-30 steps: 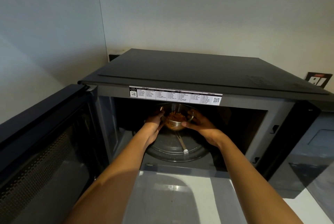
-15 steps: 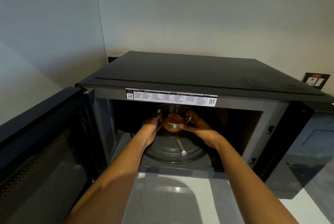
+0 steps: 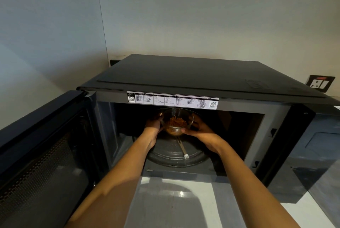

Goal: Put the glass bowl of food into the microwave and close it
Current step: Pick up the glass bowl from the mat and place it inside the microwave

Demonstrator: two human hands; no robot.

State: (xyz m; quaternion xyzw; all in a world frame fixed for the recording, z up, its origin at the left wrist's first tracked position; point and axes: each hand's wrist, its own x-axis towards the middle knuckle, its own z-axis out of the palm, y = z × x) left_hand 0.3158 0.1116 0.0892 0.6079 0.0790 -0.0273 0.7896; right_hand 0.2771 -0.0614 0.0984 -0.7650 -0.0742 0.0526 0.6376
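A dark microwave [image 3: 193, 77] stands on a white counter with its door [image 3: 42, 154] swung wide to the left. Inside the cavity, a clear glass bowl [image 3: 177, 122] of orange-brown food sits between my two hands, above the back part of the round glass turntable [image 3: 176, 156]. My left hand [image 3: 152, 128] grips the bowl's left side and my right hand [image 3: 199, 129] grips its right side. Whether the bowl rests on the turntable or hangs just over it I cannot tell.
The open door's mesh window fills the lower left. A white label strip [image 3: 173, 101] runs along the cavity's top edge. A wall socket [image 3: 320, 83] sits at the right behind the microwave. The white counter [image 3: 176, 202] lies below my forearms.
Both hands have carried the bowl slightly deeper into the cavity. The grip on both sides is unchanged.
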